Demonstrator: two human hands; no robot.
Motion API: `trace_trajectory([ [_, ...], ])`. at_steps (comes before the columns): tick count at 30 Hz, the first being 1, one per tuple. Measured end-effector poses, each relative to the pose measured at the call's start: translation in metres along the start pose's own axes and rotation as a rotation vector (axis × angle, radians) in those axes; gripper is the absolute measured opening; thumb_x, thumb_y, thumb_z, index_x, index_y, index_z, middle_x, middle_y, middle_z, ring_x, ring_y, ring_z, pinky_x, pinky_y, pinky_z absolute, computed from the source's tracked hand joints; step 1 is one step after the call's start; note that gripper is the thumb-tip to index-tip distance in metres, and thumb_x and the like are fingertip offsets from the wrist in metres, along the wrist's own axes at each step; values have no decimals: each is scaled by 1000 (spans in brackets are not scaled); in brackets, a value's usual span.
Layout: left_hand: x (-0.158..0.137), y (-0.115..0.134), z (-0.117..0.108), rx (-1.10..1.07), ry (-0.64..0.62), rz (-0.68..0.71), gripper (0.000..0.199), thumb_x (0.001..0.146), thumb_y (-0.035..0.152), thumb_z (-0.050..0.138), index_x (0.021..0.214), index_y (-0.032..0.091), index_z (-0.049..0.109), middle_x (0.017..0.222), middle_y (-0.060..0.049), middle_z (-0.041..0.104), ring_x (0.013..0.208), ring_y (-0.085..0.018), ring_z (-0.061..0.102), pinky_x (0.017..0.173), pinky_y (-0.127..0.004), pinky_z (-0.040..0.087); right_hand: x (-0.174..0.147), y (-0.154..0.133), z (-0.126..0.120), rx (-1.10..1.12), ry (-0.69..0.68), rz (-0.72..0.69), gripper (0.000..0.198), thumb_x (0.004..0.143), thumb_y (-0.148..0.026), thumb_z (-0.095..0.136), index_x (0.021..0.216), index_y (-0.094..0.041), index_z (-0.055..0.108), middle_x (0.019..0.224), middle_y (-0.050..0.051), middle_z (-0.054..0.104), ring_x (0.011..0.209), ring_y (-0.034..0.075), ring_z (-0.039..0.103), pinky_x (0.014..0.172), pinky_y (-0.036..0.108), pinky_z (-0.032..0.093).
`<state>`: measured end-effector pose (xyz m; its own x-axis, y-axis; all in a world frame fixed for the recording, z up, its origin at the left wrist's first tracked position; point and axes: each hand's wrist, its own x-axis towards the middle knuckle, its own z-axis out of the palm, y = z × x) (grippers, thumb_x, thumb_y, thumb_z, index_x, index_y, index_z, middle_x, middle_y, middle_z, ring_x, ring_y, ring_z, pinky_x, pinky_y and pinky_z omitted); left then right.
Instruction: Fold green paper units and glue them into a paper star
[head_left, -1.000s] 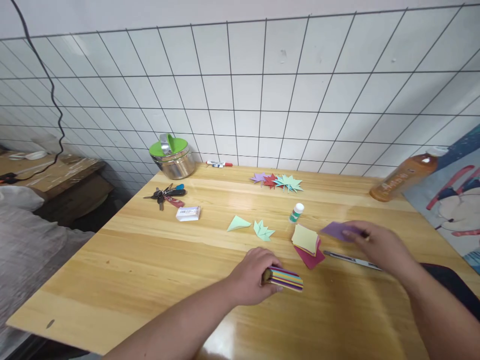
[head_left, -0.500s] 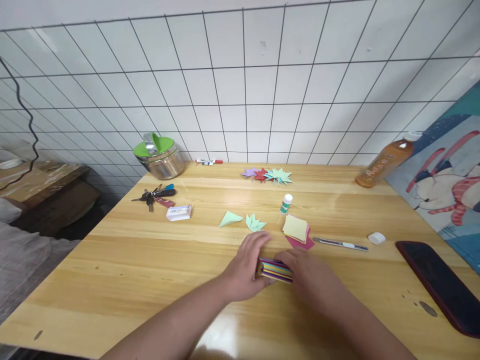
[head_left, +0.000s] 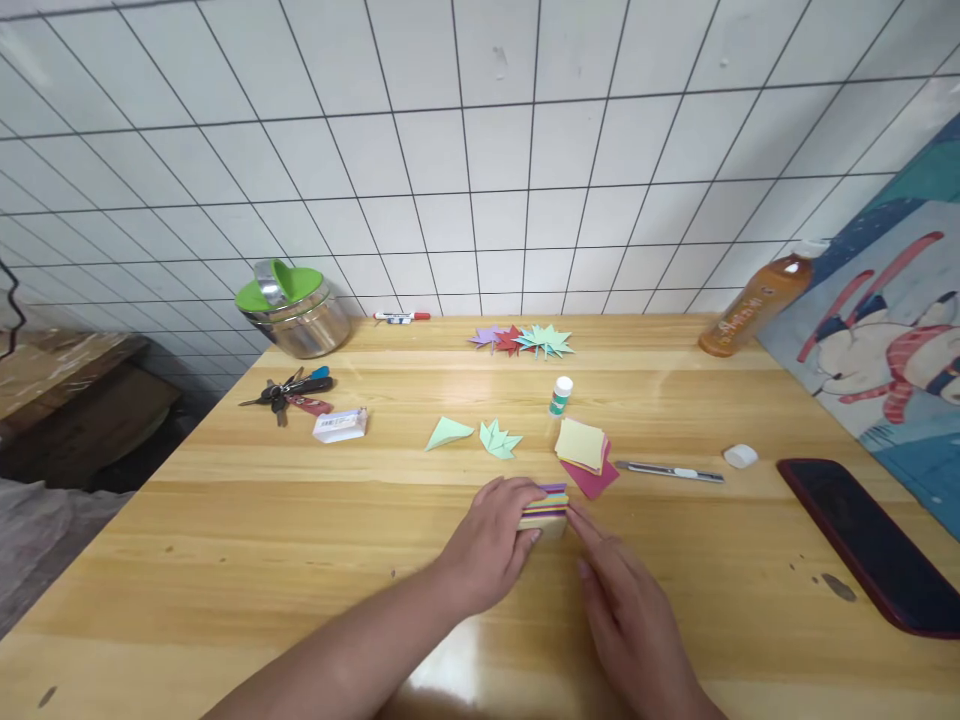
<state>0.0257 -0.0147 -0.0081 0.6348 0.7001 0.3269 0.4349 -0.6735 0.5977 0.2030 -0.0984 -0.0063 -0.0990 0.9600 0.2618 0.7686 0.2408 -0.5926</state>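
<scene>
A thick stack of coloured paper (head_left: 546, 511) stands on edge on the wooden table. My left hand (head_left: 491, 535) is wrapped round its left side, fingers over the top and thumb in front. Against the stack's right edge rest the fingertips of my right hand (head_left: 626, 600); its fingers are stretched out and apart from the thumb. Just beyond lie a smaller pile of pale yellow sheets (head_left: 580, 444) on a magenta sheet (head_left: 596, 482), a folded pale green leaf shape (head_left: 499, 440) and a pale green folded triangle (head_left: 449, 432).
Behind are a glue stick (head_left: 560, 396) and folded paper leaves (head_left: 546, 341). To the right lie a utility knife (head_left: 671, 471), a white cap (head_left: 740, 456), a phone (head_left: 870, 540) and a bottle (head_left: 757, 303). Keys (head_left: 289, 392), a small box (head_left: 340, 426) and a steel pot (head_left: 304, 322) are left.
The paper stack has been turned more upright in my left hand. My right hand has shifted from gripping over it to lying along its right edge. The view has tilted slightly.
</scene>
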Motion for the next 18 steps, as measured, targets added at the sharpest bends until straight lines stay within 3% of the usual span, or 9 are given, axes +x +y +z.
trace_trajectory([
  [3,-3,0,2,92,9,26,31,86,18,43,118,19,43,121,-11,51,115,-22,45,98,-45,36,-9,1,5,24,40,-35,55,82,-8,37,134,-24,35,132,6,48,121,19,45,98,38,42],
  [6,-6,0,4,188,28,23,38,85,17,45,123,19,40,126,-13,47,117,-24,43,96,-45,38,-16,0,4,92,38,-7,53,82,-8,39,132,-25,38,128,6,53,117,20,49,95,39,44],
  [10,-9,-3,7,249,46,55,42,84,17,48,125,21,38,129,-12,45,117,-25,43,95,-46,39,-17,-6,1,267,67,181,37,86,-19,41,122,-24,49,116,8,60,107,22,56,89,38,48],
  [14,-10,-7,10,262,58,115,32,84,17,48,115,23,42,129,-11,44,116,-23,46,94,-43,41,2,-9,-2,482,87,357,28,88,-29,43,110,-22,58,99,8,65,92,20,62,82,32,50],
  [18,-10,-7,10,271,71,124,27,84,18,50,110,21,44,129,-12,45,115,-23,47,93,-42,42,27,-7,-11,483,-43,247,23,87,-30,47,94,-22,67,89,6,64,85,18,60,77,29,48],
])
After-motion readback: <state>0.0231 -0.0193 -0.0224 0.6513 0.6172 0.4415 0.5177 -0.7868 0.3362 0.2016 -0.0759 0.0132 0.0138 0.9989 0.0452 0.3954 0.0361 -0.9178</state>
